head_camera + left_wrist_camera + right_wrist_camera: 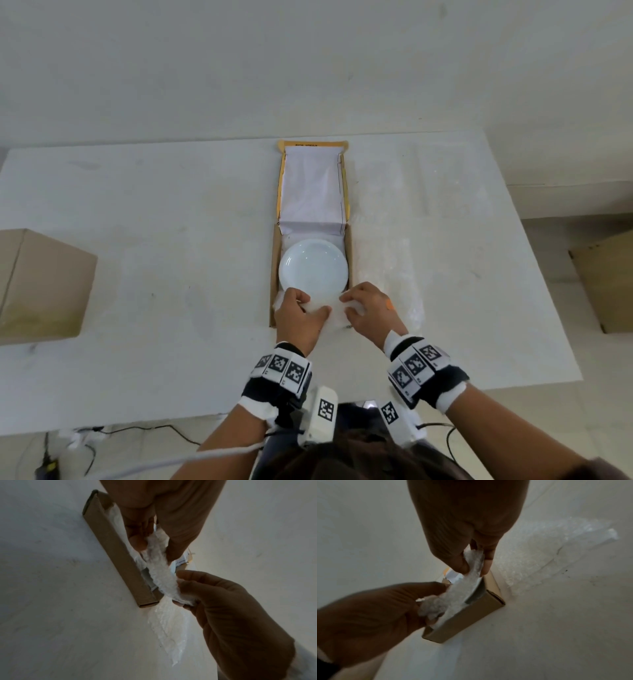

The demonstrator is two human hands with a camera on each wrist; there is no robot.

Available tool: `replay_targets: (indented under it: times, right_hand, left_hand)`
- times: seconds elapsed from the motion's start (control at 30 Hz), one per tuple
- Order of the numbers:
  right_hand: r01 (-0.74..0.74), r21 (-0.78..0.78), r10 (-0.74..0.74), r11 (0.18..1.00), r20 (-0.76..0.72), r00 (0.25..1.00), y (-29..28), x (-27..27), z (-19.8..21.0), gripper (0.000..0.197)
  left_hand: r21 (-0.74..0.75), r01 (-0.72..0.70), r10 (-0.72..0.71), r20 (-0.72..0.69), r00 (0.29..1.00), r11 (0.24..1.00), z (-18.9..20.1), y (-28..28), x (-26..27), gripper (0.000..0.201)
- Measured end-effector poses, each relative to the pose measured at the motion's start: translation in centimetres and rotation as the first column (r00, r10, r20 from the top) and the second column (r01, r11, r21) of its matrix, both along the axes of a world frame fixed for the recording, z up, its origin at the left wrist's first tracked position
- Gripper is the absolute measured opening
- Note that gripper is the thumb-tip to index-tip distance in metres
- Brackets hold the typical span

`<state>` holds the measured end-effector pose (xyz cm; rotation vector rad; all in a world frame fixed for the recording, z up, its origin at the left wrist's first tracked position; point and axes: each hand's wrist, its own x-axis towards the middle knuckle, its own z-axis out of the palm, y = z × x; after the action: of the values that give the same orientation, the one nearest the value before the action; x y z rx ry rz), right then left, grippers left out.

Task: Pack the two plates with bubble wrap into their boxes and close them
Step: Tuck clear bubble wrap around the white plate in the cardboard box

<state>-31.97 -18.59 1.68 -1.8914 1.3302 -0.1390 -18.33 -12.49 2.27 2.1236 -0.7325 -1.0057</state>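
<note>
A white plate [313,269] lies in the open flat cardboard box [275,274] at the table's middle, its paper-lined lid [311,186] folded back away from me. A strip of bubble wrap [330,317] lies over the plate's near edge. My left hand [313,303] pinches its left end and my right hand [349,304] pinches its right end. In the left wrist view, the left hand [150,543] and right hand [181,588] hold the bunched wrap [163,577] above the box wall [116,550]. The right wrist view shows the right hand [475,566] pinching the wrap [458,593].
A second sheet of bubble wrap [387,270] lies flat on the white table [171,205] just right of the box. A closed brown carton [41,284] stands at the table's left edge, and another carton [606,281] stands beyond the right edge.
</note>
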Motion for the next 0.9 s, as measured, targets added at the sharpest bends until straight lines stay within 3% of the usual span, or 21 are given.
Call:
replay_targets:
  times: [0.2,0.33,0.47,0.63,0.77,0.9]
  right_hand:
    - [-0.148,-0.262,0.135,0.954,-0.067,0.989,-0.1,1.0,-1.8,0.021]
    - [-0.388,-0.418,0.300,0.821,-0.262,0.917,0.0,1.2,-2.0,0.024]
    - [-0.496,-0.408,0.312,0.767,-0.439,0.843,-0.2,1.3,-1.8,0.017]
    - [-0.575,-0.359,0.318,0.736,-0.567,0.760,-0.4,1.7,-1.5,0.015]
    - [-0.634,-0.341,0.337,0.694,-0.624,0.705,-0.7,2.2,-0.9,0.018]
    - [-0.691,-0.317,0.370,0.650,-0.663,0.651,-0.9,2.2,-0.6,0.023]
  left_hand:
    - [-0.003,0.041,-0.041,0.026,0.999,0.999,-0.7,0.0,1.0,0.027]
    - [0.094,0.286,-0.300,0.199,0.933,0.954,-0.9,0.7,1.1,0.023]
    - [0.196,0.373,-0.420,0.353,0.836,0.907,-1.0,0.6,1.1,0.024]
    - [0.310,0.473,-0.564,0.400,0.723,0.825,-1.2,0.4,1.0,0.031]
    - [0.333,0.513,-0.612,0.414,0.674,0.791,-1.3,0.4,1.2,0.034]
    - [0.245,0.566,-0.589,0.573,0.570,0.787,-0.9,0.8,1.0,0.021]
